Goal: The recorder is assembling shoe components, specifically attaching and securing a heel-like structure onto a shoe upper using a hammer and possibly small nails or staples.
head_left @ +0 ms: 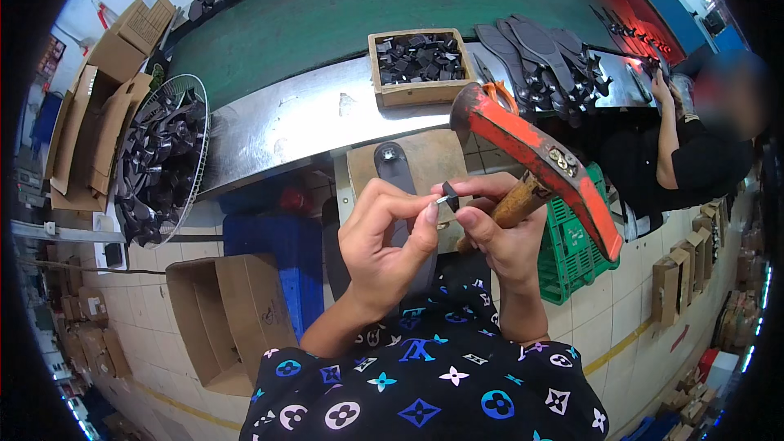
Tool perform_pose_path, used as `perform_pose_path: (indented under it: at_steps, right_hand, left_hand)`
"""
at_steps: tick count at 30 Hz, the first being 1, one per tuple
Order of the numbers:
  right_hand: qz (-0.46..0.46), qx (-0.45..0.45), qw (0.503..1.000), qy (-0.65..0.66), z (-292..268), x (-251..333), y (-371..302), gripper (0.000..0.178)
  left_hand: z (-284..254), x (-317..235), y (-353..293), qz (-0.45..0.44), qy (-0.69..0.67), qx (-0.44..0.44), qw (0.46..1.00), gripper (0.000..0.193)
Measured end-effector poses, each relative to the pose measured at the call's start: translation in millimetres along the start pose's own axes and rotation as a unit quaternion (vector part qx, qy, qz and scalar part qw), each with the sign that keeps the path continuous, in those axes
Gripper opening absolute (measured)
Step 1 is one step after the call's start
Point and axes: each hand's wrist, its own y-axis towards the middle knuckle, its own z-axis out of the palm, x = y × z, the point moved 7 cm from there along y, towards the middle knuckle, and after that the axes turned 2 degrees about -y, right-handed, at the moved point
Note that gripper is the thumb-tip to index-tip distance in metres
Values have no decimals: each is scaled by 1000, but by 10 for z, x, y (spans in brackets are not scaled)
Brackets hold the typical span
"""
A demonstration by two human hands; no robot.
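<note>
Two bare hands, our left hand (380, 237) and our right hand (506, 241), meet above our lap at one small black piece (452, 196), whose silvery end faces left. Our left thumb and forefinger are pinched together on that silvery end; our right fingers are clamped around a hammer (535, 143), while the right thumb and forefinger also touch the black piece. The hammer's orange-red head slants from upper left to lower right beyond the right hand. Farther off we see a dark sole (394, 167) lying on a brown board (441, 153). The metal bench (278, 121) carries a wooden box (420, 95) of similar black pieces, with a heap of dark soles (535, 47) to its right. At our left a wire basket (201, 165) holds glossy dark parts (155, 171); a co-worker (702, 143) is at far right.
</note>
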Motion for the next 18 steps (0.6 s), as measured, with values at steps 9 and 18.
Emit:
perform_pose_path:
  at_steps: [9, 18]
  right_hand:
    - [10, 4, 992, -128, -74, -531, 320, 20]
    - [-108, 122, 958, -236, 155, -1016, 731, 25]
  left_hand:
    - [-355, 1220, 228, -31, 263, 76, 961, 40]
    - [-389, 1616, 203, -61, 244, 103, 962, 28]
